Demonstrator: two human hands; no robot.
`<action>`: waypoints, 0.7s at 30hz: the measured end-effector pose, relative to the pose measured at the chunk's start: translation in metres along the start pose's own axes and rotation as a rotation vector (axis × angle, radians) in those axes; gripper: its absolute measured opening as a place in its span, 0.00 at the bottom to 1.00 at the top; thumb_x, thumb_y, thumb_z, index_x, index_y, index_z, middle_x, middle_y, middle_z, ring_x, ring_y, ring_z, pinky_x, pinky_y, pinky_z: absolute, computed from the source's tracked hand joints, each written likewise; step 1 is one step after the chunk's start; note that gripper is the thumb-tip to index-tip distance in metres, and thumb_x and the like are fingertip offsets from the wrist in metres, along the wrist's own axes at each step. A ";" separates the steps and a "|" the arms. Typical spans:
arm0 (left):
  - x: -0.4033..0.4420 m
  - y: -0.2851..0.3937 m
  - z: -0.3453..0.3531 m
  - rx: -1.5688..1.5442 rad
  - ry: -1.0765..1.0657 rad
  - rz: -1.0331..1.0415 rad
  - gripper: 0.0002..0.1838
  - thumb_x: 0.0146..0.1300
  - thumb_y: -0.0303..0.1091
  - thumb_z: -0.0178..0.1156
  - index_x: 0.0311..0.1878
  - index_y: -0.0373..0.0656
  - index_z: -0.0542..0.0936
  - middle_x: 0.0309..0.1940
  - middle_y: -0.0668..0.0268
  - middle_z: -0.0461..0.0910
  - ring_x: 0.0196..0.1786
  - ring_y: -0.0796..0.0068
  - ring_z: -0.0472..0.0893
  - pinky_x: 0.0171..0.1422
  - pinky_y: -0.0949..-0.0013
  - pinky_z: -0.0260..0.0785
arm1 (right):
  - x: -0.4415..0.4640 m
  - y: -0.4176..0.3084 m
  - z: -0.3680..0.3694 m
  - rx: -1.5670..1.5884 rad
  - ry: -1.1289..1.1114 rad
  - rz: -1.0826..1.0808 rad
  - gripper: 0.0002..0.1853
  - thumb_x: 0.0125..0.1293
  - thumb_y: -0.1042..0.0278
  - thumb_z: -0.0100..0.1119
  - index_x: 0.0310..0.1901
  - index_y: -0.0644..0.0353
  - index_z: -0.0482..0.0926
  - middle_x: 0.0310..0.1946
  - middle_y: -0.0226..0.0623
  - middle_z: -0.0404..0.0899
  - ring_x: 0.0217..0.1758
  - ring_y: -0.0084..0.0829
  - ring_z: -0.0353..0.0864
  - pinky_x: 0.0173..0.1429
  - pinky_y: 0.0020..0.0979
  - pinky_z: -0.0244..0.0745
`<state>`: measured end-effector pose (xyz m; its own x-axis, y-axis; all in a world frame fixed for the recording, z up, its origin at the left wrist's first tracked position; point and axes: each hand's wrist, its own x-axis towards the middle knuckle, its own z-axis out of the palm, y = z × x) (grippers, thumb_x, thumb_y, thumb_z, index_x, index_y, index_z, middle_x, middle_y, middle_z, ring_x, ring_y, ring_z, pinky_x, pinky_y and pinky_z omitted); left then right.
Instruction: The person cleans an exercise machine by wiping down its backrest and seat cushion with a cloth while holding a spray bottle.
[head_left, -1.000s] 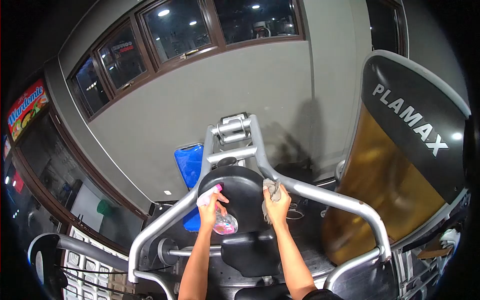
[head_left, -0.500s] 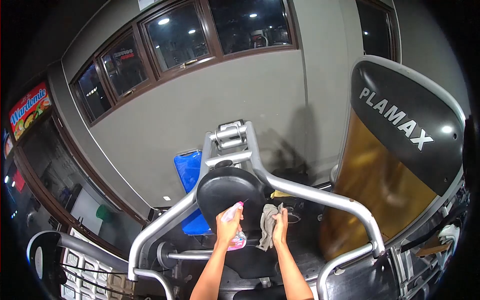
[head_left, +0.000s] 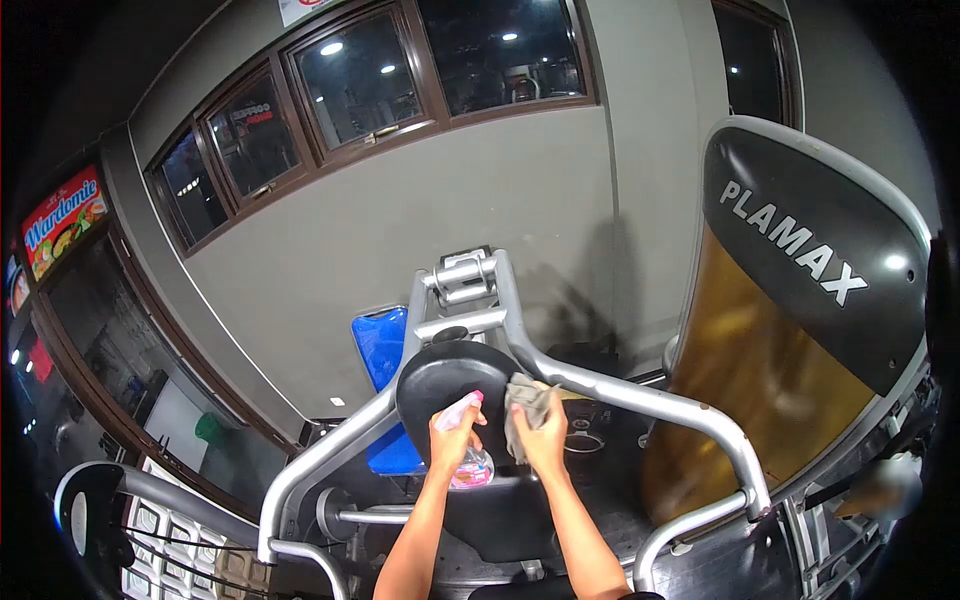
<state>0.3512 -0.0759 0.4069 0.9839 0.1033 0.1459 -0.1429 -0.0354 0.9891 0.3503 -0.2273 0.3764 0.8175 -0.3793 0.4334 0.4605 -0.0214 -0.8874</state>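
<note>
My left hand (head_left: 455,440) is wrapped round the neck of a spray bottle (head_left: 472,472), which has a pink nozzle and a pink label on its clear body. The bottle is in front of the black padded backrest (head_left: 450,375) of a gym machine. In my right hand (head_left: 543,430) is a crumpled grey cloth (head_left: 524,405), bunched between the fingers at the right edge of the pad. Whether the cloth touches the pad I cannot tell. Below both forearms lies the black seat (head_left: 500,520), partly hidden.
Silver frame bars (head_left: 640,392) curve round the pad on both sides. A blue chair (head_left: 380,345) stands behind, near the grey wall (head_left: 400,210). To the right rises a tall machine cover (head_left: 800,270) marked PLAMAX. A glass door (head_left: 130,350) is at the left.
My right hand has moved the cloth up and left, to the pad's right edge. My left hand with the spray bottle has shifted slightly left and down.
</note>
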 end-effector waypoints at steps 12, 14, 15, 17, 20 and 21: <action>0.021 -0.038 -0.017 -0.182 -0.124 0.094 0.12 0.67 0.32 0.58 0.33 0.32 0.81 0.27 0.56 0.83 0.13 0.74 0.76 0.18 0.73 0.66 | -0.020 0.033 -0.014 -0.348 -0.113 -0.390 0.23 0.46 0.79 0.70 0.48 0.54 0.84 0.46 0.38 0.81 0.49 0.42 0.78 0.54 0.37 0.75; 0.022 -0.042 -0.023 -0.208 -0.179 0.100 0.14 0.67 0.33 0.58 0.32 0.30 0.80 0.26 0.54 0.82 0.13 0.72 0.76 0.19 0.72 0.68 | -0.006 0.024 -0.006 -0.334 -0.077 -0.377 0.23 0.46 0.79 0.70 0.48 0.54 0.84 0.47 0.39 0.81 0.49 0.42 0.78 0.54 0.37 0.74; 0.023 -0.043 -0.025 -0.209 -0.177 0.097 0.14 0.67 0.33 0.58 0.32 0.30 0.80 0.26 0.54 0.82 0.13 0.72 0.76 0.19 0.72 0.68 | 0.002 0.019 -0.002 -0.319 -0.038 -0.366 0.23 0.46 0.79 0.70 0.48 0.54 0.84 0.47 0.39 0.81 0.49 0.42 0.78 0.54 0.37 0.74; 0.022 -0.045 -0.030 -0.287 -0.232 0.059 0.16 0.67 0.35 0.58 0.31 0.29 0.80 0.27 0.53 0.82 0.14 0.71 0.76 0.19 0.71 0.68 | 0.016 0.005 0.007 -0.310 -0.056 -0.379 0.23 0.45 0.79 0.70 0.48 0.55 0.84 0.48 0.37 0.81 0.48 0.42 0.78 0.53 0.37 0.74; 0.020 -0.046 -0.035 -0.307 -0.242 0.035 0.17 0.67 0.36 0.58 0.30 0.28 0.80 0.27 0.53 0.81 0.15 0.70 0.77 0.21 0.70 0.70 | 0.019 -0.004 0.018 -0.350 -0.133 -0.487 0.24 0.44 0.77 0.71 0.48 0.54 0.84 0.47 0.34 0.81 0.46 0.41 0.77 0.51 0.37 0.74; 0.020 -0.048 -0.037 -0.310 -0.242 0.034 0.17 0.67 0.36 0.58 0.30 0.28 0.80 0.27 0.53 0.81 0.15 0.70 0.77 0.21 0.70 0.70 | 0.014 0.000 0.017 -0.353 -0.134 -0.487 0.24 0.44 0.77 0.71 0.48 0.54 0.84 0.47 0.34 0.81 0.46 0.41 0.77 0.51 0.37 0.74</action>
<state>0.3741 -0.0353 0.3631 0.9696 -0.1312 0.2065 -0.1653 0.2712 0.9482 0.3682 -0.2169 0.3851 0.5889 -0.1298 0.7977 0.6685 -0.4764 -0.5710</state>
